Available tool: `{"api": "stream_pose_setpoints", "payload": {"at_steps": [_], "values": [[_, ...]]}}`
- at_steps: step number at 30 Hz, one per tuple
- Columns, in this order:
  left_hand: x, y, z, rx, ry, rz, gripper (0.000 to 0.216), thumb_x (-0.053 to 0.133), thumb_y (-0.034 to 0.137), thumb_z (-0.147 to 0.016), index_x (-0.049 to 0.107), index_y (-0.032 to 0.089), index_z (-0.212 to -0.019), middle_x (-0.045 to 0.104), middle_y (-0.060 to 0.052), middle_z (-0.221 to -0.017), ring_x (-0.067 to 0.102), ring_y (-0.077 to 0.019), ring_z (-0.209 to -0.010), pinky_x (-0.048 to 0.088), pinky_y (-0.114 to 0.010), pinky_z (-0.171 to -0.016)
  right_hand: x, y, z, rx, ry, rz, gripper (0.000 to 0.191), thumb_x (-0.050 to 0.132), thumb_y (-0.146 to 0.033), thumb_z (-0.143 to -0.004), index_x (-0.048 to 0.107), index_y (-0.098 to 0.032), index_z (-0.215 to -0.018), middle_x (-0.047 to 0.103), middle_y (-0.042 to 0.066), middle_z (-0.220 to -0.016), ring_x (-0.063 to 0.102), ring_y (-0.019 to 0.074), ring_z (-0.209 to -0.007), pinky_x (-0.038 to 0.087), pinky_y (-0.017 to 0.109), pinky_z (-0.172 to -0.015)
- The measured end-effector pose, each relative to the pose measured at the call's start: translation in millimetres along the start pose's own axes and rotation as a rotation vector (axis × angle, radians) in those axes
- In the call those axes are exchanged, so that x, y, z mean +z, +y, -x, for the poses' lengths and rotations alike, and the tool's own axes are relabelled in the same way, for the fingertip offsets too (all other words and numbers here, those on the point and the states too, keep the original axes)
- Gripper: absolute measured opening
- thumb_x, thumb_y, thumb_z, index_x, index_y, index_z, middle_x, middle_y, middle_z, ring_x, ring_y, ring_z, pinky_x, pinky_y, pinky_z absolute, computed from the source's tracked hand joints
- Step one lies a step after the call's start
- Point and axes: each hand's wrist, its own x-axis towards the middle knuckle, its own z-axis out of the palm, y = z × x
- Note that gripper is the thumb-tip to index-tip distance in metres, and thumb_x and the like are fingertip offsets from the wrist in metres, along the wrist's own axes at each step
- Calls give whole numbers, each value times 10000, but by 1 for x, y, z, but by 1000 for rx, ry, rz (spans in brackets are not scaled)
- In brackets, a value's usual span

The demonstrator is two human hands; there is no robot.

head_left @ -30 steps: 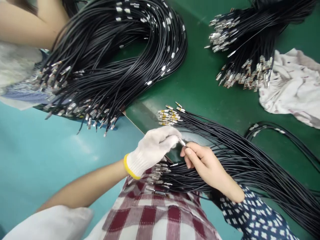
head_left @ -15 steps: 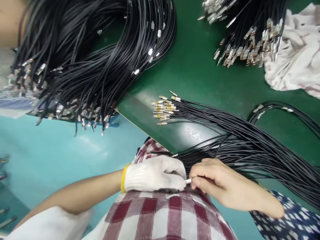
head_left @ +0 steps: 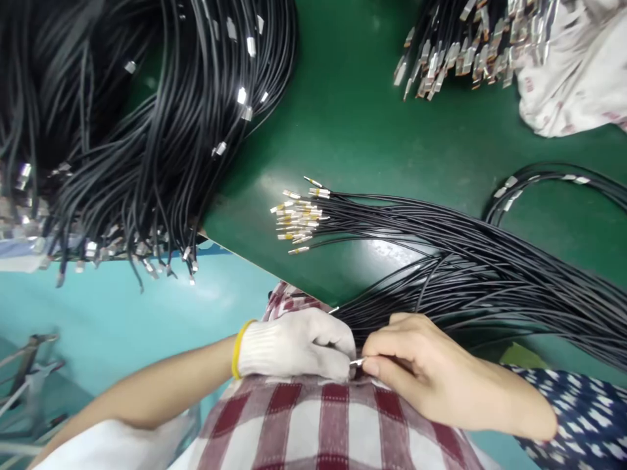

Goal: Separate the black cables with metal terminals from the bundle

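Black cables (head_left: pixel 161 117) with shiny metal ends are heaped at the far left, some tips hung over the edge of a green table (head_left: pixel 353 130). Nearer, blue-green floor (head_left: pixel 176 307) is seen, with part of a metal frame (head_left: pixel 29 372) at the near left. Towards the near middle, a left hand (head_left: pixel 298 346) in a white knitted glove is held curled and closed in front of a checked garment (head_left: pixel 333 424). By its fingertips the left end of a small metal connector (head_left: pixel 357 363) is gripped; whether anything more is held in the palm cannot be told. The connector's right end is pinched by the bare right hand (head_left: pixel 421 372). A single connector seems to be worked on or checked, and a fine, steady pinch from both sides is judged to be called for next.

Beyond the hands, a cable bundle (head_left: pixel 441 228) with yellow-marked ends (head_left: pixel 298 222) is laid across the table; a nearer bundle (head_left: pixel 416 300) is partly covered by the right hand. Farther right, more metal-ended cables (head_left: pixel 455 59), a cable loop (head_left: pixel 497 202) and a white cloth (head_left: pixel 568 98) are placed.

The slanted table edge is met just beyond the glove. Movement is likely hemmed in by garment and nearer bundle; wider room is offered by the green stretch between heap and cloth.
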Motion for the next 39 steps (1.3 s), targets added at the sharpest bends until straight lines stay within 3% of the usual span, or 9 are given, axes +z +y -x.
{"api": "stream_pose_setpoints", "payload": {"at_steps": [12,16,26,29,31,33,36,39], "values": [[3,2,-5,-32,-114,154,319,648,267,-769,429,170,-558,314,64,-588,289,-75,-572,257,-230,-518,1,2,-4,33,-69,-81,337,451,-276,-1014,451,-207,-684,469,-58,-623,473,107,-638,390,254,-737],[6,0,-5,-20,-108,122,348,638,262,-779,401,172,-541,305,59,-586,284,-77,-569,243,-240,-509,4,1,-1,24,-63,-92,290,472,-236,-1001,510,-212,-715,545,-37,-673,526,129,-713,418,264,-785],[8,-3,-7,-75,-94,146,300,654,277,-768,469,163,-560,373,58,-592,345,-72,-573,309,-211,-521,4,-1,0,52,-62,-123,260,485,-224,-990,588,-211,-752,572,-18,-702,536,142,-733,433,271,-772],[4,7,-5,-116,4,157,215,655,297,-772,562,155,-639,505,48,-612,437,-74,-571,352,-199,-526,1,1,-8,88,-42,-233,336,458,-247,-1003,567,-193,-690,477,-47,-602,430,107,-582,387,239,-612],[0,19,-4,-121,140,160,182,613,302,-807,606,152,-703,569,30,-627,484,-82,-562,371,-199,-517,-3,4,-16,114,12,-354,346,432,-283,-1019,595,-187,-729,462,-51,-598,386,96,-542,342,228,-534],[-4,30,-3,-15,364,156,176,557,277,-841,617,154,-731,558,32,-598,467,-77,-531,357,-195,-497,-8,6,-25,110,128,-463,326,432,-345,-1025,634,-181,-828,475,-44,-628,403,99,-559,341,221,-518],[-8,37,-5,277,711,153,157,531,261,-866,644,159,-828,551,32,-620,468,-78,-560,385,-198,-535,-15,7,-35,34,308,-576,322,479,-431,-1004,652,-173,-919,492,-35,-653,452,108,-596,392,223,-551],[-8,33,-11,377,841,205,208,552,254,-854,658,165,-1009,586,15,-704,500,-94,-612,434,-223,-589,-19,6,-43,-28,386,-651,325,526,-461,-979,663,-166,-961,562,-17,-667,514,115,-598,450,239,-578]]}}
